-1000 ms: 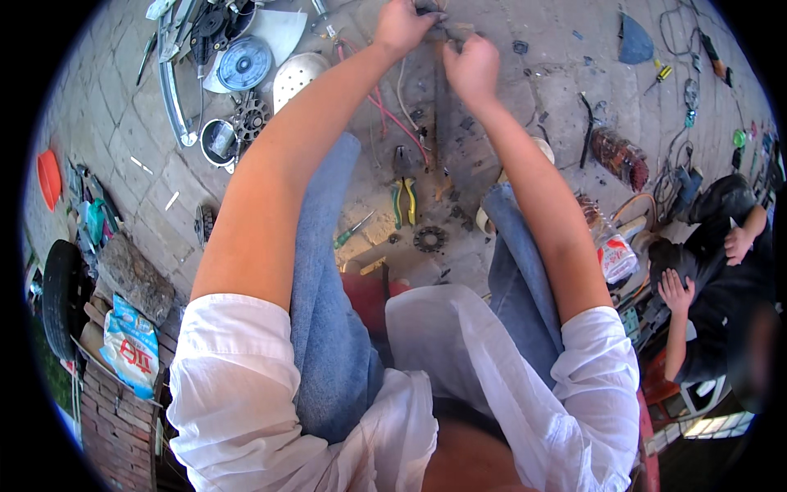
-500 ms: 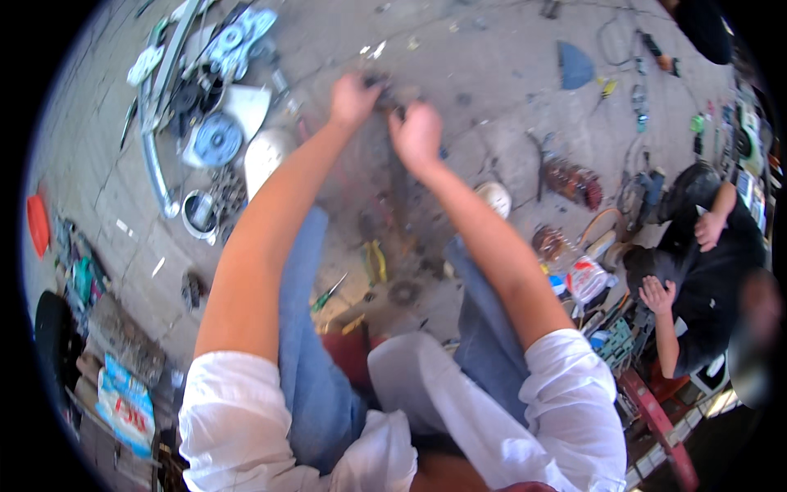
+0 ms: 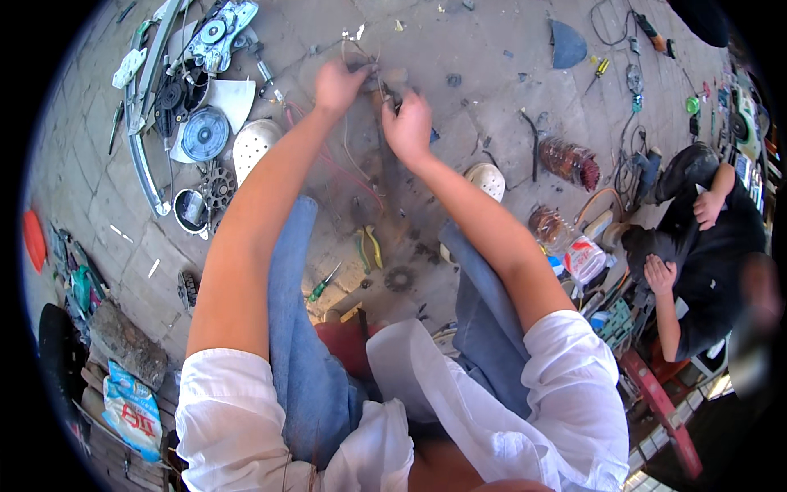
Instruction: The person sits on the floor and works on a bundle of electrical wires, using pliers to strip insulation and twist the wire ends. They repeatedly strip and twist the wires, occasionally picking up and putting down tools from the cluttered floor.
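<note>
Left hand (image 3: 338,84): upper centre of the frame, fingers pinched on thin wires (image 3: 354,49)
Right hand (image 3: 407,127): just right of it, closed around a small dark part (image 3: 385,88), too blurred to identify
Floor (image 3: 475,41): paved, littered with parts
Pliers (image 3: 369,246): centre, between the knees
Round disc (image 3: 205,134): upper left
Another person (image 3: 705,238): crouched at right edge

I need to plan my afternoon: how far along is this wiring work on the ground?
Done: dismantled metal parts lie spread on the paving. In hand: left hand and right hand grip a small part with thin wires. Left: red wires hang loose; yellow-handled pliers lie unused.
</note>
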